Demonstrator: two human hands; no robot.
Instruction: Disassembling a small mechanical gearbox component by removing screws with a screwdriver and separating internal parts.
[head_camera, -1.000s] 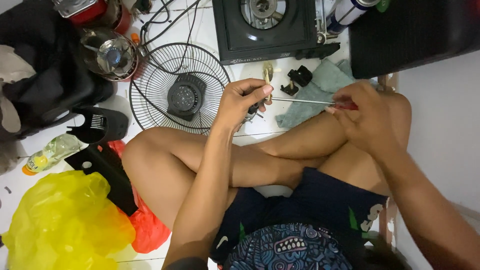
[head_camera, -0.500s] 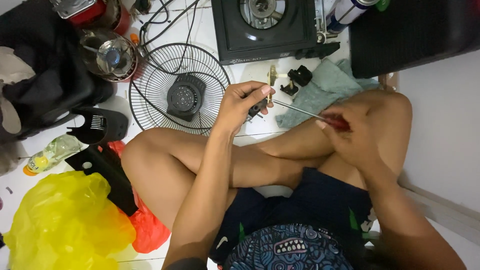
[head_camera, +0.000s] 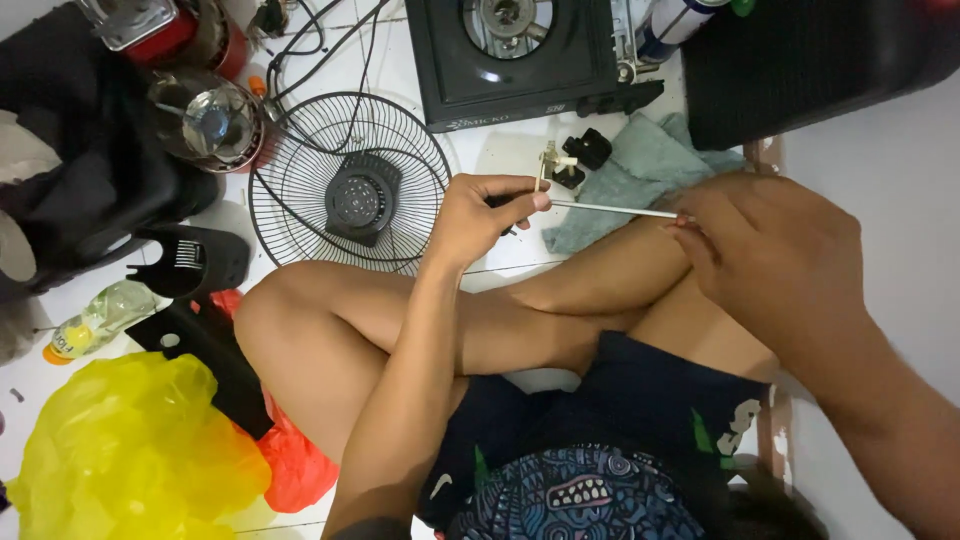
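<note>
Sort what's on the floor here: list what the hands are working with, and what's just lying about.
In hand:
- left hand pinching a small dark part
- right hand holding the screwdriver, tip at that part

Lying about:
- fan grille
- gas stove
- green cloth
- yellow bag
- plastic bottle

The left hand (head_camera: 485, 215) is held out above the left knee (head_camera: 290, 300), its forearm rising from the lower edge of the view. Its fingers are curled, thumb and fingertips pinched together towards the right. The right hand (head_camera: 775, 250) is kept well to the right of that knee, over the crossed right leg, back turned up, fingers closed and pointed left towards the other hand. Its forearm is stretched in from the lower right corner. The legs are folded crosswise.
</note>
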